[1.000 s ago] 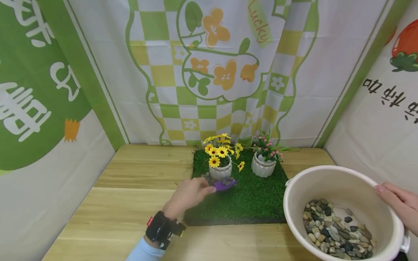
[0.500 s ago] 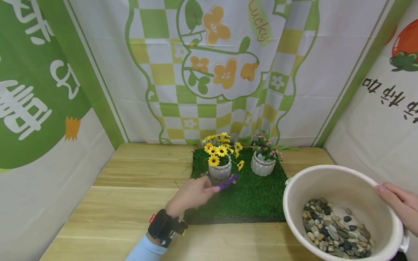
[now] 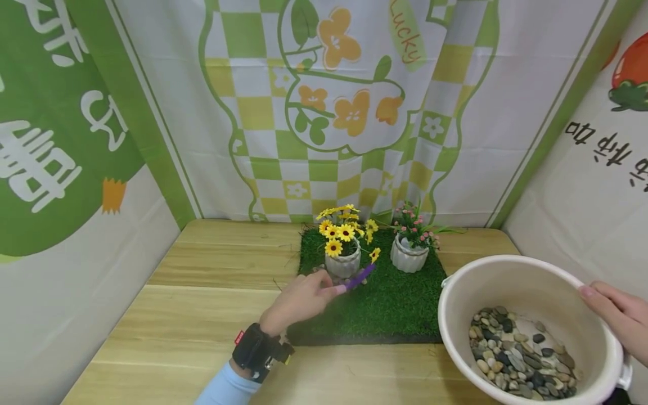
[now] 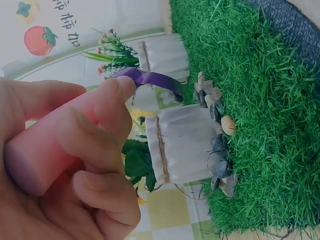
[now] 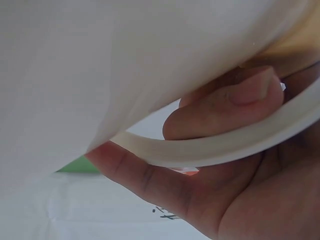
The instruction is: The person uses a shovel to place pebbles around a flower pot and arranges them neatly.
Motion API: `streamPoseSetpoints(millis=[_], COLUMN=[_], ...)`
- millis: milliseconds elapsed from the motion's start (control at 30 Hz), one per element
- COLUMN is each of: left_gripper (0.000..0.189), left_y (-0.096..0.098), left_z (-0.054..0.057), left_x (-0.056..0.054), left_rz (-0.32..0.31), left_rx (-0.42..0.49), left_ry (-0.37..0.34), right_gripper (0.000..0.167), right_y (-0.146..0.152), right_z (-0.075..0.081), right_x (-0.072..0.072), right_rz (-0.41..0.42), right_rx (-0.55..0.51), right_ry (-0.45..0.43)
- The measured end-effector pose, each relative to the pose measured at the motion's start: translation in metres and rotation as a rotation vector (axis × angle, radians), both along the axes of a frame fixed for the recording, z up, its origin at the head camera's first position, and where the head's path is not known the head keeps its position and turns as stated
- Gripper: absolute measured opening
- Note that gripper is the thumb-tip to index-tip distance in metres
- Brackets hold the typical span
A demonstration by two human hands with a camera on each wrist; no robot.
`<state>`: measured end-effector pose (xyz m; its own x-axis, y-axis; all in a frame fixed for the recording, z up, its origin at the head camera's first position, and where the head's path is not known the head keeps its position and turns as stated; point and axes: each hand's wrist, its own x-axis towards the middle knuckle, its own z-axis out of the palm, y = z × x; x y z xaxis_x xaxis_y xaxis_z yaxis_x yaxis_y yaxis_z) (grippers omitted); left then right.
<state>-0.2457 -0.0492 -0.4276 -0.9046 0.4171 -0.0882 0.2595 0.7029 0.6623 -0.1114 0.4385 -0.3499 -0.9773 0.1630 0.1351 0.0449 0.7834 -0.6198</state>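
My left hand (image 3: 302,298) grips a small toy shovel by its pink handle (image 4: 60,135). Its purple blade (image 3: 360,277) is turned edge-on, tilted up beside the white pot of yellow flowers (image 3: 343,263). Pebbles (image 4: 220,155) lie on the grass along that pot's base in the left wrist view. Over on the right, my right hand (image 3: 620,315) holds a cream bucket (image 3: 506,270) by the rim. In the right wrist view the fingers (image 5: 225,107) curl round a curved white band of it. Mixed pebbles (image 3: 521,360) cover part of the bucket's floor.
A second white pot (image 3: 409,256) with pink flowers stands at the back right of the artificial grass mat (image 3: 390,315). The mat lies on a wooden table (image 3: 202,315). Printed cloth (image 3: 344,169) hangs behind the table and at both sides.
The shovel's blade has turned from lying flat with pebbles on it to edge-on, and no pebbles show on it now. My left hand has shifted slightly right; the bucket stays put.
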Motion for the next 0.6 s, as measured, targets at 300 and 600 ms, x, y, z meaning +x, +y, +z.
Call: streamPoseSetpoints(millis=[300, 600], left_gripper=[0.039, 0.040], left_y=[-0.007, -0.009], left_z=[0.008, 0.011], left_x=[0.002, 0.006], left_rz=[0.033, 0.043], left_rx=[0.073, 0.043], left_ry=[-0.070, -0.002], right_gripper=[0.030, 0.030], right_y=[0.000, -0.004], right_z=[0.001, 0.001], right_x=[-0.002, -0.002], right_rz=[0.059, 0.032], right_rx=[-0.042, -0.028], right_ry=[0.068, 0.039])
